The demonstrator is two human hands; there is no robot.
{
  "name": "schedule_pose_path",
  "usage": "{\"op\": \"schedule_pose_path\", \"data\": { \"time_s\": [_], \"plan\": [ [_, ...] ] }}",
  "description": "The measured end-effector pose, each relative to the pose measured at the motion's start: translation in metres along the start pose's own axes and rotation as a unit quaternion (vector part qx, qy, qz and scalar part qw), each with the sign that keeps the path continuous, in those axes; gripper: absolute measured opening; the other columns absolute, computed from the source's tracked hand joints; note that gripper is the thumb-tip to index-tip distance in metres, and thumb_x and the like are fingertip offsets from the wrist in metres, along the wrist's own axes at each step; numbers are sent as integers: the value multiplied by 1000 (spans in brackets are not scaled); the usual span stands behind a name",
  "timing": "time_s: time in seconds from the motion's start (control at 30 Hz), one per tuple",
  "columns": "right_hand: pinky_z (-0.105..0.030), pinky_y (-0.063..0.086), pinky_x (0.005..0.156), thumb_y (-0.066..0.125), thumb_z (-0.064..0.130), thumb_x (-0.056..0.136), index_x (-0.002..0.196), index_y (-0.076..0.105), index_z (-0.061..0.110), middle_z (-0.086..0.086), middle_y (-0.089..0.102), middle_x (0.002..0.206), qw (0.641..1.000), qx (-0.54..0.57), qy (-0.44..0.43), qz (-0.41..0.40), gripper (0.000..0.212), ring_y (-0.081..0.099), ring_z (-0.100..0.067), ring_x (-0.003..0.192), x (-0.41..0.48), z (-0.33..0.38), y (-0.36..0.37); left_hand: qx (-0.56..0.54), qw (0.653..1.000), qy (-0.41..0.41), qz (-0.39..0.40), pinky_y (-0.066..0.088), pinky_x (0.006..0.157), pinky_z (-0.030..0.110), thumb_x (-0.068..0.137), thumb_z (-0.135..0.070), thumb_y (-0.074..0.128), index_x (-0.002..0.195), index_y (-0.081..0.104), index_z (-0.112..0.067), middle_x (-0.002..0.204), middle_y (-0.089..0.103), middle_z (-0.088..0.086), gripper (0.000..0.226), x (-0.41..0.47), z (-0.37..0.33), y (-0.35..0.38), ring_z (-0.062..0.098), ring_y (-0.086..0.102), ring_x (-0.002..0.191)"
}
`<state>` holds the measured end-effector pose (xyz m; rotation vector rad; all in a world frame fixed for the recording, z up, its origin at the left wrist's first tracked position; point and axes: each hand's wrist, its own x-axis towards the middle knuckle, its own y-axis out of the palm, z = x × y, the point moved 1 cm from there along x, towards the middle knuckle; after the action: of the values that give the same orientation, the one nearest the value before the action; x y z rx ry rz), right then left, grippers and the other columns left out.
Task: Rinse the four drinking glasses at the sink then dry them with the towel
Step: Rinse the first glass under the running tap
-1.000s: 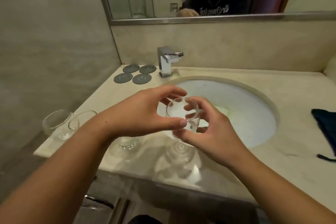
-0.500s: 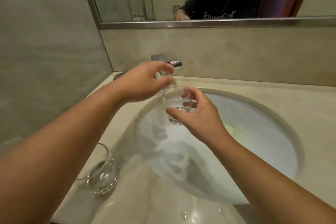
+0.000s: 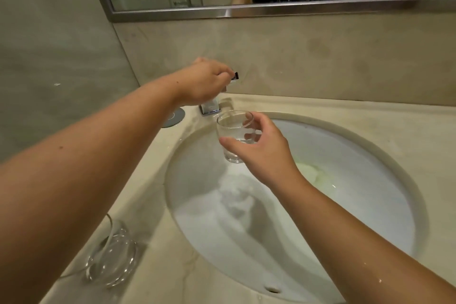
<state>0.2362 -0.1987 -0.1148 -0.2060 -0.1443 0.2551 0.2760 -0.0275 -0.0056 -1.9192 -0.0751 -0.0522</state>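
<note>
Bathroom vanity, pale stone counter [image 3: 370,116]: right hand [image 3: 259,145] wrapped round a drinking glass [image 3: 233,136], upright over the sink [image 3: 385,155] below the faucet [image 3: 211,107]; left hand [image 3: 207,81] curled on its lever [image 3: 235,75]. Rinsing stage, apparently; next, likely opening the water. Second glass [image 3: 111,259] on the counter.

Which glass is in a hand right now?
The upright glass over the sink, gripped by the right hand. The other glass sits on the counter, lower left.
</note>
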Motion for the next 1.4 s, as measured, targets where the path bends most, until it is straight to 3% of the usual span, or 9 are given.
{"op": "schedule_pose_path", "data": {
  "time_s": [0.13, 0.23, 0.3, 0.4, 0.53, 0.63, 0.7, 1.13, 1.4],
  "plan": [
    [-32, 55, 91, 89, 38, 79, 123, 53, 39, 20, 58, 116, 1000, 18, 10, -8, 57, 62, -2, 98, 9, 1, 2, -10, 1000, -14, 1, 42, 113, 46, 101, -33, 38, 119, 74, -19, 120, 71, 2, 42, 5, -3, 0, 26, 50, 124],
    [-28, 54, 87, 88, 39, 80, 133, 55, 33, 16, 58, 122, 1000, 21, 22, -7, 63, 63, -6, 102, 16, 3, 10, -46, 998, -30, 5, 51, 84, 26, 103, -28, 42, 114, 73, -9, 109, 72, 8, 37, 11, 0, 1, 18, 57, 91],
    [-18, 51, 77, 88, 39, 79, 135, 57, 32, 17, 60, 121, 999, 34, 24, -17, 64, 62, -3, 100, 20, 1, 17, -68, 997, -28, 10, 44, 76, 26, 104, -28, 44, 114, 73, -11, 106, 70, 10, 36, 15, 5, 2, 16, 56, 84],
    [-7, 48, 71, 89, 37, 79, 129, 59, 36, 23, 61, 115, 998, 54, 23, -30, 59, 61, 4, 99, 20, -6, 23, -95, 995, -1, 14, 43, 84, 22, 105, -24, 44, 121, 76, -24, 121, 72, 7, 35, 21, 12, 3, 19, 61, 109],
    [-21, 53, 88, 91, 38, 76, 125, 55, 41, 26, 61, 116, 999, 21, 21, -37, 61, 63, -1, 108, 22, -19, 17, -100, 994, 14, 35, 44, 83, 3, 104, -25, 43, 127, 73, -25, 130, 71, 3, 38, 26, 20, 3, 17, 64, 118],
    [-26, 56, 89, 91, 40, 75, 130, 57, 38, 21, 62, 120, 999, -20, 31, -30, 65, 63, -2, 110, 24, -29, 10, -67, 996, 35, 39, 40, 117, 31, 86, -43, 39, 127, 73, -35, 137, 68, -7, 54, 32, 27, 3, 19, 58, 132],
    [-25, 56, 88, 91, 40, 75, 133, 57, 36, 19, 62, 122, 999, -25, 37, -31, 68, 63, -3, 110, 26, -35, 7, -55, 997, 40, 46, 32, 124, 41, 81, -44, 37, 129, 72, -37, 143, 64, -11, 60, 34, 30, 2, 17, 52, 138],
    [-23, 50, 81, 89, 44, 79, 123, 58, 37, 16, 65, 125, 995, 56, 73, -43, 53, 68, -10, 106, 32, -40, -3, -13, 995, 48, 85, 27, 126, 44, 92, -37, 37, 143, 62, -34, 148, 59, -12, 57, 36, 25, -3, 19, 41, 145],
    [-31, 53, 81, 87, 48, 80, 127, 58, 36, 19, 64, 127, 992, 81, 84, -53, 56, 67, -14, 103, 34, -43, -5, -35, 995, 33, 83, 26, 126, 42, 83, -44, 25, 137, 64, -39, 133, 70, -13, 67, 37, 22, -2, 15, 47, 139]
  ]
}}
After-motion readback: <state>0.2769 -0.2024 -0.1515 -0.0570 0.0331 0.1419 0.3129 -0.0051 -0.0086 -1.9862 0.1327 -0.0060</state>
